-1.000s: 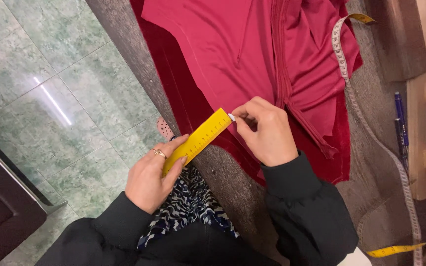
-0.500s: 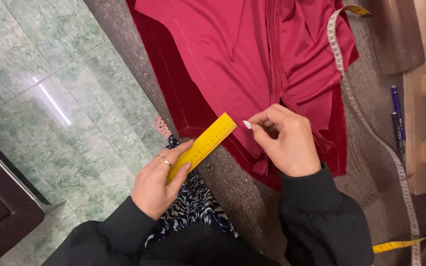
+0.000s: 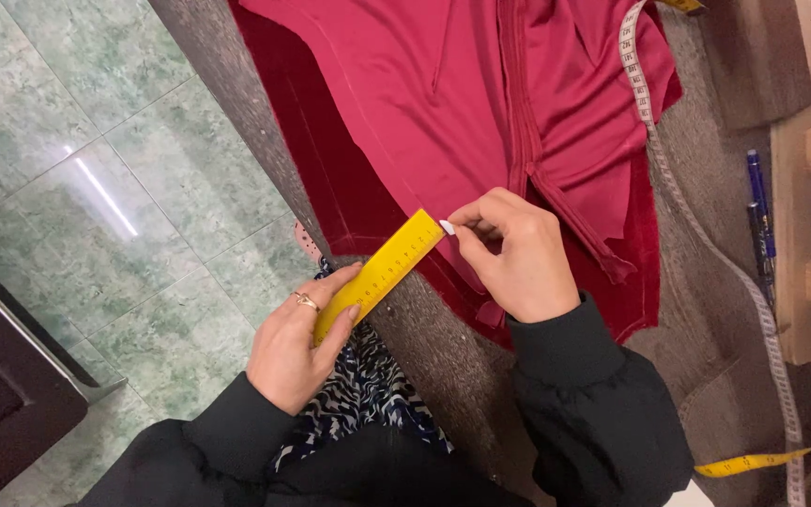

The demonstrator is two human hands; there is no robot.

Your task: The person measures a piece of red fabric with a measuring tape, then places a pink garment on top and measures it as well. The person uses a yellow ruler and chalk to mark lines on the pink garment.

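Now left hand (image 3: 298,347) fingers clamp yellow ruler (image 3: 379,274); right hand (image 3: 516,253) fingers pinch white chalk (image 3: 446,226) at red fabric (image 3: 443,103).

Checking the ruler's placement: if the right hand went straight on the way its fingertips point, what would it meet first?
The right hand pinches a small white piece pointing left, right at the yellow ruler's upper end. It would meet that end first, though whether they already touch is unclear.
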